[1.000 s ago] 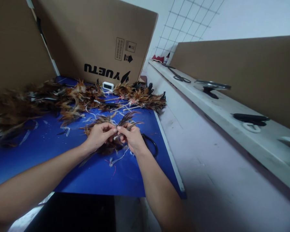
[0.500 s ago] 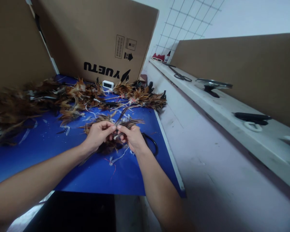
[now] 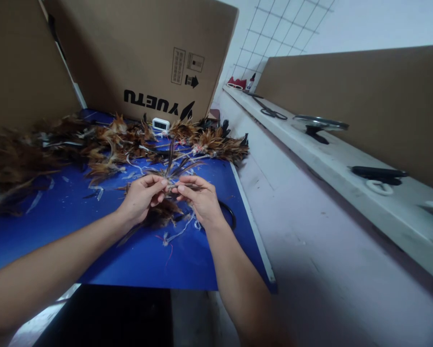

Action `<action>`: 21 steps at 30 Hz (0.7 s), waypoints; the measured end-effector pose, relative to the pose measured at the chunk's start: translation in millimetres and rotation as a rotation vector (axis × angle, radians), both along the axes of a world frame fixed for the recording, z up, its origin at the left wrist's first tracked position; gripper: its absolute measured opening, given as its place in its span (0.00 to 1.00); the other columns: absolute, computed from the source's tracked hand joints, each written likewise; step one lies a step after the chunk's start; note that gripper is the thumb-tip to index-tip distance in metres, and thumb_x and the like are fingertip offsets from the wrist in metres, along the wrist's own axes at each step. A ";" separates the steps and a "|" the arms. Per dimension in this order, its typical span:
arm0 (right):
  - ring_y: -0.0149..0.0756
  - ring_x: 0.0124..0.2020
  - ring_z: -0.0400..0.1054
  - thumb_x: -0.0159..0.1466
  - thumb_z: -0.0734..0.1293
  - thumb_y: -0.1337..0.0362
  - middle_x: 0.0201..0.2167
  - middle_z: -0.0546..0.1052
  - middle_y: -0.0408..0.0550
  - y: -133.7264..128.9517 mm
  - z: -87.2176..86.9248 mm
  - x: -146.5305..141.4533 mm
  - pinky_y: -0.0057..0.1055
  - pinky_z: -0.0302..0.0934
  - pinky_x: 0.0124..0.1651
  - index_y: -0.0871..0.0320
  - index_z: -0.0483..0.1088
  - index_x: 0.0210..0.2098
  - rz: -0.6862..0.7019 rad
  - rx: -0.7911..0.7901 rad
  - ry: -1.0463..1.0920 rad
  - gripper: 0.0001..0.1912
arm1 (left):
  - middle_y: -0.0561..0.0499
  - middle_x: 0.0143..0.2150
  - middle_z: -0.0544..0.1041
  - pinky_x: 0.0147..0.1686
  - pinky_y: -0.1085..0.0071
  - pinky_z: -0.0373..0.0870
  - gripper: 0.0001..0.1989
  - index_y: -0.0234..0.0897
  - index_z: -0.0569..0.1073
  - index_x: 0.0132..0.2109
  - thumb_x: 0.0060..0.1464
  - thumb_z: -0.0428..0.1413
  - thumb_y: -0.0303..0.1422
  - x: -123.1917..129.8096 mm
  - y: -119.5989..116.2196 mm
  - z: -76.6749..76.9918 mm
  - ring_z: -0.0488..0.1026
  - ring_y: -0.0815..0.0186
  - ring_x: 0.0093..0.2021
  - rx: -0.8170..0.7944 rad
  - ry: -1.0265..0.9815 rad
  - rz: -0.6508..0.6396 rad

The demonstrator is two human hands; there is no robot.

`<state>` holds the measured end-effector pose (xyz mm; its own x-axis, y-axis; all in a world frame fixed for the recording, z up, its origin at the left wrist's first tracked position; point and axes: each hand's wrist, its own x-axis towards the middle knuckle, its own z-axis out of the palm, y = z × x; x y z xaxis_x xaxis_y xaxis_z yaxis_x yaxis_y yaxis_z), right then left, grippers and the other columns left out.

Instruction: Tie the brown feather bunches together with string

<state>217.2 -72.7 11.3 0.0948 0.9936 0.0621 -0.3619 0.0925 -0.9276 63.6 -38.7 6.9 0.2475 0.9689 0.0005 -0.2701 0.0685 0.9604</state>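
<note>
Several dark brown feathers (image 3: 171, 166) fan upward between my hands, over the blue table (image 3: 129, 262). My left hand (image 3: 144, 195) pinches their base between thumb and fingers. Close beside it, my right hand (image 3: 199, 195) is closed on a feather whose shaft lies between thumb and forefinger. A loose pile of brown feathers (image 3: 164, 213) lies on the table beneath my hands, partly hidden by them. White string with a thin red thread (image 3: 165, 239) lies just in front of that pile.
Feather bunches (image 3: 118, 140) stretch across the table's back, near a small white digital display (image 3: 161, 125) and a large cardboard box (image 3: 147, 53). A black looped handle (image 3: 228, 214) lies right of my hands. The right-hand ledge (image 3: 332, 154) holds scissors (image 3: 273, 113) and a black-handled tool (image 3: 377, 173).
My hands have moved slightly apart, and the feathers between them now stand more upright and spread out. My right hand's fingers have shifted along a feather.
</note>
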 end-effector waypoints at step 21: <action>0.36 0.38 0.72 0.62 0.67 0.64 0.35 0.78 0.44 -4.4 -2.4 3.5 0.32 0.66 0.44 0.53 0.72 0.37 -0.304 0.421 -0.610 0.04 | 0.54 0.24 0.73 0.12 0.83 0.48 0.15 0.32 0.72 0.29 0.40 0.68 0.37 -0.9 -0.2 0.0 0.62 0.78 0.17 -0.111 -0.008 -0.130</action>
